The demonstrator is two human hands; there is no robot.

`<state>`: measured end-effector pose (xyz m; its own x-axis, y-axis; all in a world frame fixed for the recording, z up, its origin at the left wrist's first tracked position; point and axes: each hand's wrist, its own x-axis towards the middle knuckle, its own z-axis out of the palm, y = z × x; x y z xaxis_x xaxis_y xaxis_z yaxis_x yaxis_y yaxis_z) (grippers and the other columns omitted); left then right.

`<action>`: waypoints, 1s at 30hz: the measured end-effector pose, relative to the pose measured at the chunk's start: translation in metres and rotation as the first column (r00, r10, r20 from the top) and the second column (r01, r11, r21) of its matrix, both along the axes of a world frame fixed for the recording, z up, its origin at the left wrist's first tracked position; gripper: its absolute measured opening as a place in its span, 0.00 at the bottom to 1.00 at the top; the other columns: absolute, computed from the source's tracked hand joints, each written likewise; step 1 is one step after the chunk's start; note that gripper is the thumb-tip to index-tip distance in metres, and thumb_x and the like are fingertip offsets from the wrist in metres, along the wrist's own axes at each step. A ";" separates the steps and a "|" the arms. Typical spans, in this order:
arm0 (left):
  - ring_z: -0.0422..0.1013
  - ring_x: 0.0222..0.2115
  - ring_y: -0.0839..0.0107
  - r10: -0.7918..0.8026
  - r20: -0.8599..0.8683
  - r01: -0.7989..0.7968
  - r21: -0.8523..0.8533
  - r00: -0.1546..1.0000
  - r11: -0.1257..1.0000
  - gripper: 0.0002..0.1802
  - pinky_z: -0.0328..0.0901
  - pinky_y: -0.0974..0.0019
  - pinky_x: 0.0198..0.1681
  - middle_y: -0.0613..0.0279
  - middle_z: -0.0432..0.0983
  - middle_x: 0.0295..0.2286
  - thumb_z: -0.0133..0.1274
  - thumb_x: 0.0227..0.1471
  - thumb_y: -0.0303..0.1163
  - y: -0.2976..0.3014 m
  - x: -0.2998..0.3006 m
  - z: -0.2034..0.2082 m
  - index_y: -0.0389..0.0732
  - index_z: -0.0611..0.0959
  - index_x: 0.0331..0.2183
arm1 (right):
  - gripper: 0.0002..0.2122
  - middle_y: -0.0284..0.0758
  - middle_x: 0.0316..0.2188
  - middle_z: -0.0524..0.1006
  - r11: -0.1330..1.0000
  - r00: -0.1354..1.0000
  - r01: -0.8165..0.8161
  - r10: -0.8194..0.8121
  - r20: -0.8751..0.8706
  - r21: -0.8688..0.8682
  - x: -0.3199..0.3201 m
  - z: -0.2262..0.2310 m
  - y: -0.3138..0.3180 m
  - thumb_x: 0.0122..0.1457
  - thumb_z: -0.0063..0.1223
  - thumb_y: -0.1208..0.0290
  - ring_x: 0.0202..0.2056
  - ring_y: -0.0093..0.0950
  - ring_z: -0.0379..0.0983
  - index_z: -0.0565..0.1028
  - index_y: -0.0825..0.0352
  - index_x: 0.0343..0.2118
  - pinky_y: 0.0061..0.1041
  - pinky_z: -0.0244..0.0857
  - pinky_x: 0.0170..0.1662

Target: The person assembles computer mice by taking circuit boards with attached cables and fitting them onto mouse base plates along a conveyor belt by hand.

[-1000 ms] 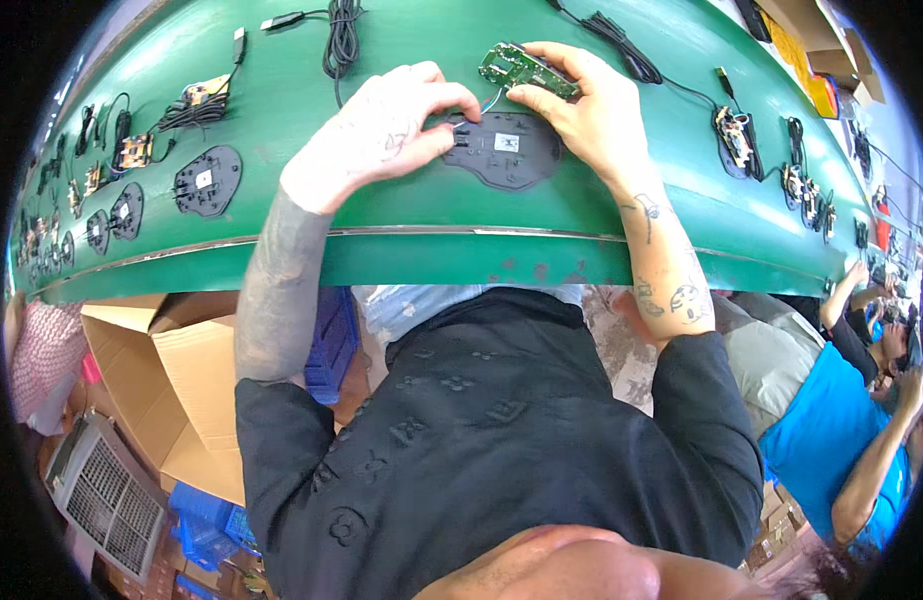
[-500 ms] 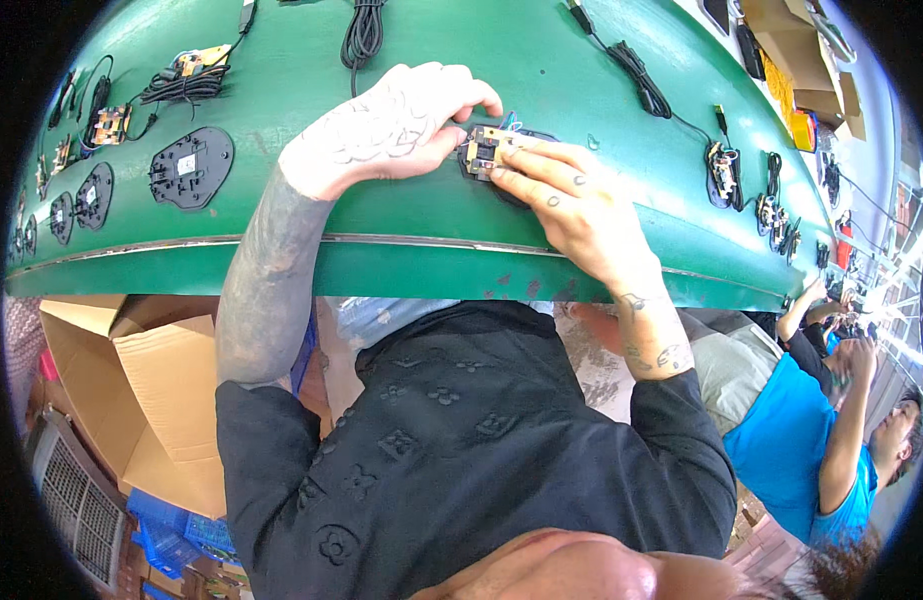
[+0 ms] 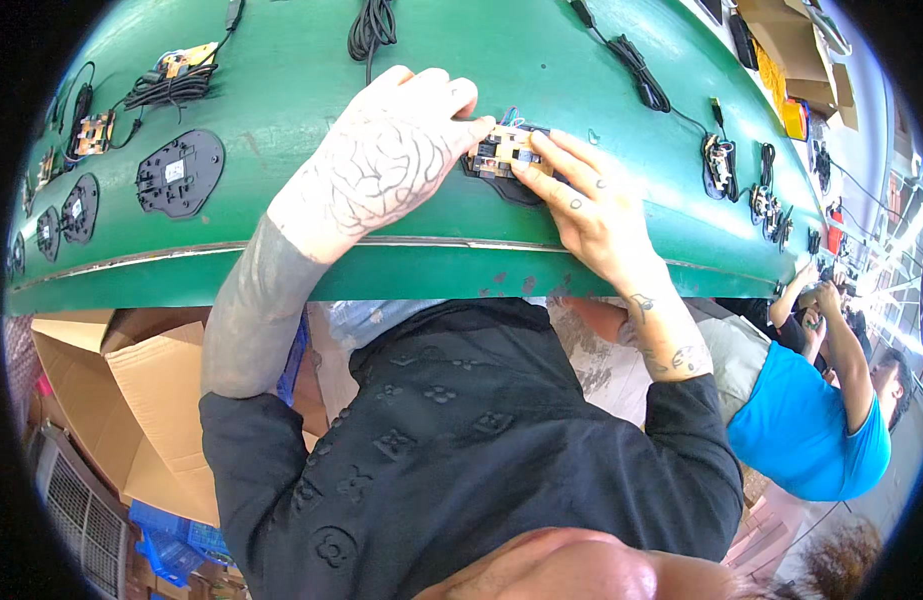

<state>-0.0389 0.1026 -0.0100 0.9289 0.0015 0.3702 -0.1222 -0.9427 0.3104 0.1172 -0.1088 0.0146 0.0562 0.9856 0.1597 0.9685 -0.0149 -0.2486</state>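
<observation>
A small tan circuit board (image 3: 499, 148) with dark parts lies over a black plastic base plate (image 3: 526, 192) on the green work surface. Thin coloured wires (image 3: 512, 116) stick up at the board's far edge. My left hand (image 3: 391, 155) is closed, its thumb pressed to the board's left far corner and its other fingers curled above. From the right, my right hand (image 3: 599, 210) holds the board and plate, with its fingertips on the board's right part. The right thumb is hidden beneath the hand.
Another black base plate (image 3: 181, 172) lies at the left, with smaller-looking ones (image 3: 80, 208) beyond. Coiled black cables (image 3: 371, 30) and wired boards (image 3: 719, 168) line the surface. An open cardboard box (image 3: 161, 400) stands below left. A person in blue (image 3: 811, 420) works at the right.
My left thumb has come onto the board's corner and the left fingers have curled in. My right fingers have drawn slightly right, baring more of the board. The view has tilted a little.
</observation>
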 end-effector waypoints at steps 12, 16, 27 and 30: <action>0.69 0.39 0.58 -0.041 -0.059 0.031 -0.155 0.997 0.987 0.16 0.64 0.59 0.44 0.58 0.70 0.38 0.59 0.49 0.33 -0.010 0.000 0.010 0.42 0.79 0.41 | 0.22 0.33 0.54 0.76 0.998 0.998 -0.054 0.055 0.024 -0.042 0.008 -0.001 0.002 0.50 0.56 0.78 0.52 0.36 0.72 0.79 0.52 0.50 0.35 0.69 0.53; 0.70 0.41 0.56 -0.027 -0.069 0.008 -0.257 0.997 0.967 0.16 0.65 0.58 0.46 0.57 0.70 0.39 0.61 0.51 0.37 -0.007 0.003 0.005 0.43 0.79 0.42 | 0.23 0.31 0.54 0.76 0.998 0.998 -0.052 0.052 0.023 -0.022 0.006 0.002 0.005 0.51 0.55 0.78 0.53 0.35 0.72 0.78 0.52 0.51 0.35 0.68 0.54; 0.72 0.37 0.59 -0.099 -0.106 0.062 -0.304 0.989 0.951 0.18 0.68 0.58 0.39 0.60 0.71 0.34 0.66 0.44 0.39 -0.001 0.023 -0.001 0.46 0.78 0.36 | 0.08 0.36 0.45 0.80 0.979 0.947 0.204 -0.205 -0.247 -0.030 0.025 -0.001 0.007 0.54 0.62 0.66 0.48 0.36 0.76 0.81 0.60 0.36 0.33 0.70 0.51; 0.72 0.36 0.55 -0.079 -0.061 0.054 -0.340 0.995 0.939 0.18 0.68 0.57 0.39 0.57 0.72 0.33 0.66 0.43 0.36 -0.006 0.021 -0.003 0.41 0.78 0.35 | 0.09 0.35 0.46 0.80 0.962 0.929 0.242 -0.266 -0.257 -0.123 0.019 0.003 0.015 0.51 0.62 0.65 0.47 0.35 0.76 0.82 0.62 0.33 0.32 0.70 0.51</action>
<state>-0.0174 0.0969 -0.0130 0.9554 0.0522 0.2905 -0.1462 -0.7714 0.6194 0.1357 -0.0940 0.0172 0.3355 0.9419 0.0175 0.8263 -0.2853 -0.4857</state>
